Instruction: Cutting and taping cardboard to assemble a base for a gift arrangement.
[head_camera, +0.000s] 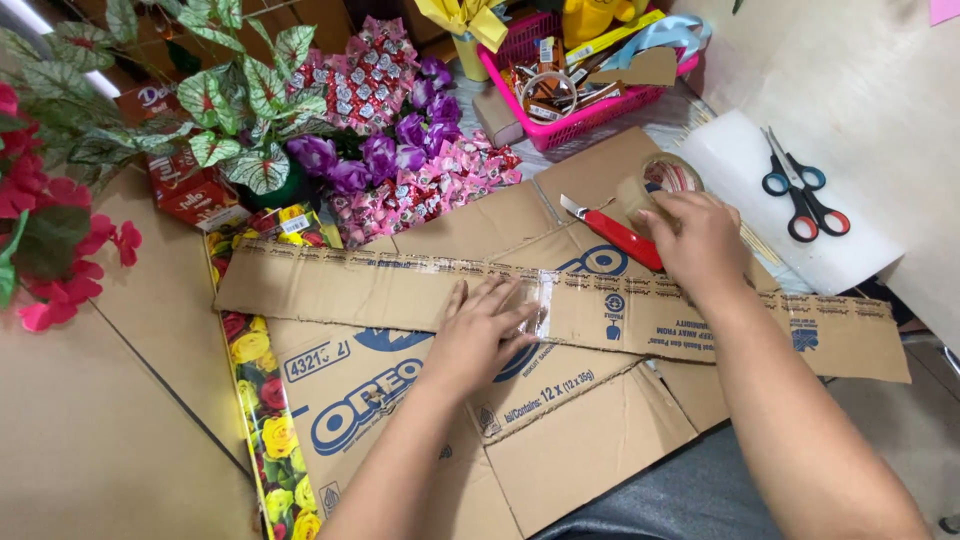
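Cardboard strip (400, 290) runs across the middle of the frame, lying over a flattened brown box (560, 440) with blue print. My left hand (480, 335) presses flat on the strip, fingers spread, fingertips at a piece of clear tape (544, 305) bridging a seam. My right hand (700, 245) sits at the centre right, fingers curled around a roll of clear tape (668, 178). Just beside it lies a red-handled cutter (615, 232).

At the upper right I see a white foam sheet (870, 255) carrying scissors (800, 195) with blue and red handles. A pink basket (590, 110) at the top centre holds tape rolls and small packets. Left of it stands a bouquet of pink and red sweet wrappers (375, 80) with purple flowers (400, 145). A long flower-printed box (265, 400) lies at the lower left, and red packets (190, 195) sit above it.
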